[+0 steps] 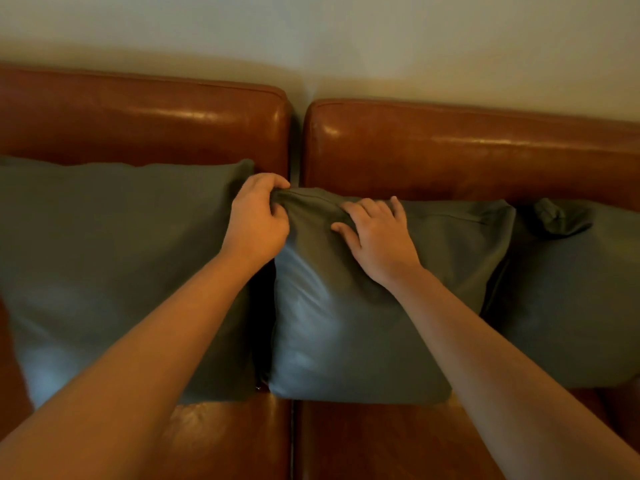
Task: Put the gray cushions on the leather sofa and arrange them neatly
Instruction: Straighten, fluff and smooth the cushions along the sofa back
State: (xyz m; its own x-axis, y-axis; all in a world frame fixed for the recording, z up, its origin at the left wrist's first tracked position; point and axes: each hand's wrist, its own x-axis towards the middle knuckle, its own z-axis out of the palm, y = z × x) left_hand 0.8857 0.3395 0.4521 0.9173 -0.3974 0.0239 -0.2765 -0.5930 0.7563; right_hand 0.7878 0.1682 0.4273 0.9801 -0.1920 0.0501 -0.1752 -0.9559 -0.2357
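Observation:
Three gray cushions lean against the back of the brown leather sofa (450,147). The left cushion (114,258) stands upright on the left seat. The middle cushion (349,327) sits just right of the gap between the backrests. My left hand (258,220) pinches its top left corner. My right hand (375,237) lies on its upper face with fingers spread, pressing the fabric. The right cushion (571,292) stands partly behind the middle one, with its top left corner folded over.
A pale wall (346,36) rises behind the sofa. A narrow gap (297,143) separates the two backrest sections and continues between the seat cushions. Bare leather seat (363,441) shows in front of the cushions.

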